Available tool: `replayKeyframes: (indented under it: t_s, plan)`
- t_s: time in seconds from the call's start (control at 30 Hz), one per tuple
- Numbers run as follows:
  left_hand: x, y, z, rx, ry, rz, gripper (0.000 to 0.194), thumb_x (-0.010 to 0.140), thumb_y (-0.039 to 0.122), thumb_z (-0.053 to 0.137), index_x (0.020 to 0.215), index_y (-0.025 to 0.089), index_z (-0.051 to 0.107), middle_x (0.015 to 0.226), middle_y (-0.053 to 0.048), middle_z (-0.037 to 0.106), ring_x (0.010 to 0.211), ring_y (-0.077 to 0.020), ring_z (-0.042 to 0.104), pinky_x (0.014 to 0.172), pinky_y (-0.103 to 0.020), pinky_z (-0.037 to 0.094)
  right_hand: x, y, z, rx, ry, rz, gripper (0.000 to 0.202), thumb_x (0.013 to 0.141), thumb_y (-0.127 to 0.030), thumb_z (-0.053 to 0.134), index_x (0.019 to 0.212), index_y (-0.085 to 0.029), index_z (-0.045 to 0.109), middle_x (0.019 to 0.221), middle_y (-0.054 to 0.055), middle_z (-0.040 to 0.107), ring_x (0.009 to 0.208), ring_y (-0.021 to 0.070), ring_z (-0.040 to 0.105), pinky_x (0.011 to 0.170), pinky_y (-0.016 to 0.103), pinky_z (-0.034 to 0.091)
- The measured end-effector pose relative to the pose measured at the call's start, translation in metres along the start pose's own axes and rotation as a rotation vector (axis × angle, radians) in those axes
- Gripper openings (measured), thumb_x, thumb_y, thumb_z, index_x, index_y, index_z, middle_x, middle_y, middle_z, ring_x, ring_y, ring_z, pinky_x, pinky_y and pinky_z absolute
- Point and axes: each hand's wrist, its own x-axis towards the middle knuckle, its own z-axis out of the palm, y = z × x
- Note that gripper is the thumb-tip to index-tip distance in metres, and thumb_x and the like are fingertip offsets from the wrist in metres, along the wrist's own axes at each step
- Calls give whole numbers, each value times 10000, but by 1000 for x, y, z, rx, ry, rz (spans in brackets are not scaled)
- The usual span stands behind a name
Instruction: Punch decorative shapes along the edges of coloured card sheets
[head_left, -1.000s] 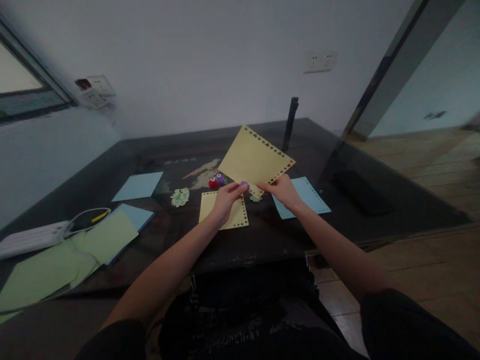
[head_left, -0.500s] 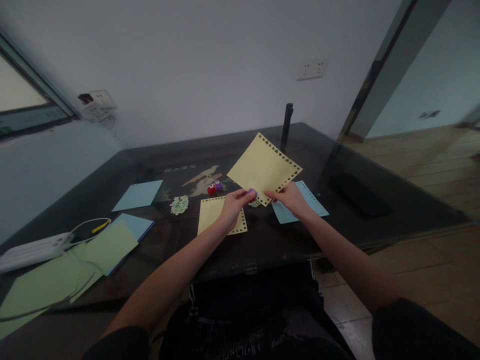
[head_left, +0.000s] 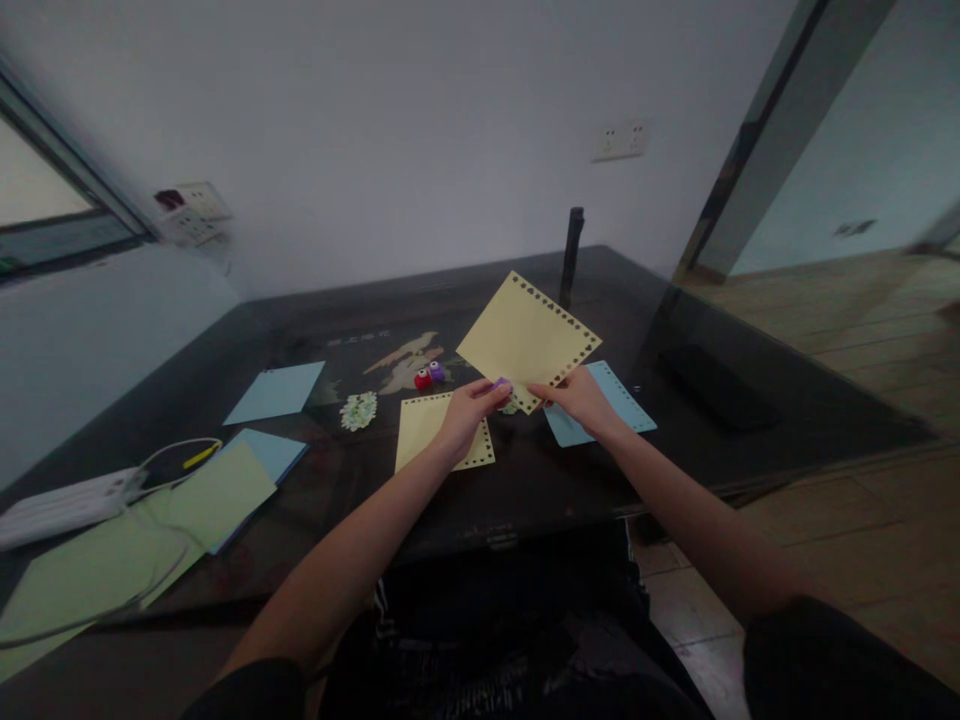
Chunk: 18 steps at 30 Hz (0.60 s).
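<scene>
My left hand (head_left: 474, 408) is closed on a small purple craft punch (head_left: 502, 386) set at the lower-left edge of a yellow sheet of paper (head_left: 527, 335). My right hand (head_left: 576, 392) pinches the same sheet by its lower-right edge, holding it raised above the table. Small punched shapes run along that right edge. Beneath my left hand lies another yellow sheet (head_left: 420, 425) with punched borders. A light blue sheet (head_left: 622, 402) with a punched edge lies below my right hand. Red (head_left: 422, 379) and purple (head_left: 437, 372) punches stand together behind my left hand.
On the dark table (head_left: 345, 520) lie a pale flower-shaped piece (head_left: 358, 410), a blue sheet (head_left: 277, 391) and green sheets (head_left: 217, 492). A white power strip (head_left: 67, 508) with a cable sits at left. A black upright object (head_left: 571, 258) stands by the wall.
The raised yellow sheet has dipped very slightly at its top corner. Both hands keep their hold, and the things on the table stay where they were.
</scene>
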Motion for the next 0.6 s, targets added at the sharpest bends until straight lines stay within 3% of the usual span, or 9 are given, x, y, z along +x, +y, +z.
replayKeyframes:
  t_s: [0.37, 0.6]
  plan:
    - [-2, 1, 1, -45, -28, -43, 255, 629, 301, 783, 788, 128, 684, 804, -53, 667, 751, -142, 601, 808, -321, 460, 1, 6, -1, 20, 3, -13, 198, 638, -300, 696, 735, -127, 682, 653, 76, 696, 544, 182, 610, 510, 294, 477]
    - [-2, -1, 1, -59, -39, -49, 274, 626, 251, 787, 841, 129, 670, 880, -74, 683, 801, -147, 620, 844, -329, 462, 4, 12, -3, -45, 80, -16, 233, 635, -355, 704, 638, -125, 669, 617, 89, 688, 551, 208, 621, 534, 314, 484]
